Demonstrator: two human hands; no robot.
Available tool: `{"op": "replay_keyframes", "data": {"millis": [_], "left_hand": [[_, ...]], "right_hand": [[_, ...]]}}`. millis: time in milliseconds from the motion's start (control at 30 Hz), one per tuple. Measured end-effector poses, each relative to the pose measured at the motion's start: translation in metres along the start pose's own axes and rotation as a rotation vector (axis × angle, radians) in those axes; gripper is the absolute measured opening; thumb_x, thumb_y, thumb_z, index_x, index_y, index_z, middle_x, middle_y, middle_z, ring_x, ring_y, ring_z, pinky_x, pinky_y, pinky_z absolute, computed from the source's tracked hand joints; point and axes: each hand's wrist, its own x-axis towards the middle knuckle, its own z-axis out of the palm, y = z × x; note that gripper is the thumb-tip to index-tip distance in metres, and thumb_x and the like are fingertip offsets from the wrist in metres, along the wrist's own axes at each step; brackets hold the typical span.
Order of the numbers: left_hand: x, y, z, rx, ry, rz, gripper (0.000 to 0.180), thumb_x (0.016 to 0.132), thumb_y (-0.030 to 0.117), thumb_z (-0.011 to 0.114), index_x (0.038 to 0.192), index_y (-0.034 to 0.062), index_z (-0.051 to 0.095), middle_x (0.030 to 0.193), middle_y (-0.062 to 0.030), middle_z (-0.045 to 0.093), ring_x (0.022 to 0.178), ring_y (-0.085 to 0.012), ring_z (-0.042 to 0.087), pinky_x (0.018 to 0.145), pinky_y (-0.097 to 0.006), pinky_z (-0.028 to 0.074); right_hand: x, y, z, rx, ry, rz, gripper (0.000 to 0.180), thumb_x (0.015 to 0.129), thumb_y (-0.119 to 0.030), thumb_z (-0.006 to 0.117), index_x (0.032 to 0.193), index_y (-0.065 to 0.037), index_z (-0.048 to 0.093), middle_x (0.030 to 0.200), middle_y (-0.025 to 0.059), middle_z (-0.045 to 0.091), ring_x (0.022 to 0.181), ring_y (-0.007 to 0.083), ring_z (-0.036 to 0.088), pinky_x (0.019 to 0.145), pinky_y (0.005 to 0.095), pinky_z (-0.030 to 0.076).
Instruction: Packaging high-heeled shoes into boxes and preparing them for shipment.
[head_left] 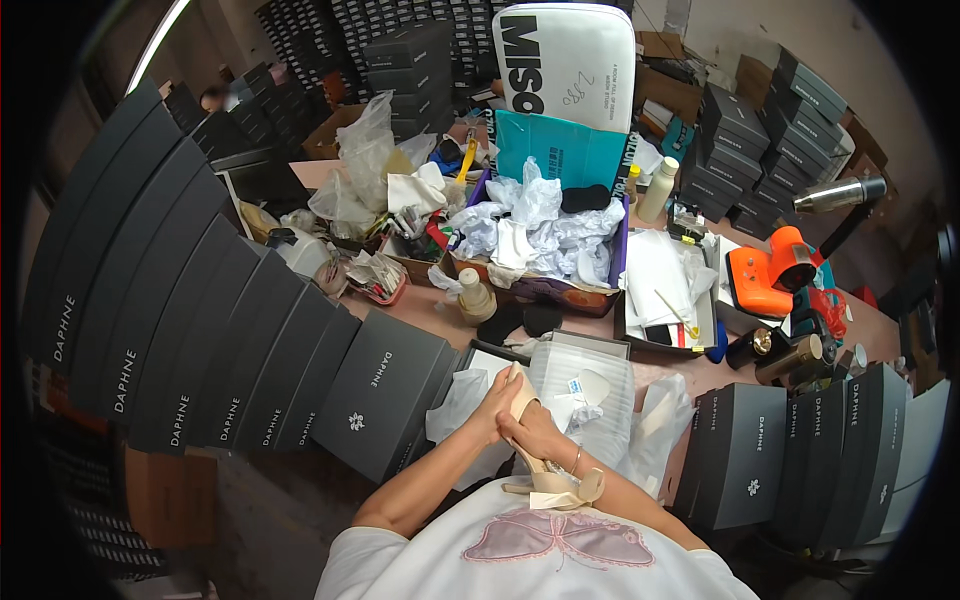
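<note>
A beige heeled shoe is held close in front of my chest, its toe pointing away from me and its back part with a bow-like piece resting near my shirt. My left hand is closed around its front on the left side. From the right, my right hand wraps over the shoe's middle, hiding part of it. Just beyond my hands lies an opened shoe box with white tissue paper and a translucent ribbed plastic wrap, on which a pale piece with a small tag rests.
Stacked dark grey shoe boxes line the left, and more boxes stand at the right. Ahead is a purple-edged box of crumpled tissue. A beige bottle, an orange device and a heat-gun-like tool are on the table.
</note>
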Motion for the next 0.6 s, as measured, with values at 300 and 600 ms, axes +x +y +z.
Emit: {"op": "replay_keyframes", "data": {"millis": [300, 600], "left_hand": [[-0.013, -0.006, 0.008, -0.051, -0.117, 0.119, 0.051, 0.101, 0.030, 0.043, 0.145, 0.0112, 0.027, 0.127, -0.0082, 0.047, 0.111, -0.0164, 0.051, 0.091, -0.031, 0.047], [0.008, -0.019, 0.013, -0.077, -0.092, 0.093, 0.048, 0.103, 0.037, 0.034, 0.143, 0.0119, 0.030, 0.119, -0.0092, 0.053, 0.106, -0.0187, 0.055, 0.092, -0.034, 0.047]], "right_hand": [[-0.063, 0.001, -0.045, 0.116, -0.266, -0.282, 0.055, 0.097, -0.050, 0.036, 0.117, -0.001, 0.050, 0.129, 0.0227, 0.046, 0.113, 0.0367, 0.051, 0.102, 0.0477, 0.030], [-0.028, -0.023, -0.040, 0.027, -0.167, -0.018, 0.061, 0.092, -0.046, 0.049, 0.111, 0.012, 0.050, 0.116, 0.0364, 0.048, 0.111, 0.0459, 0.046, 0.095, 0.0471, 0.036]]}}
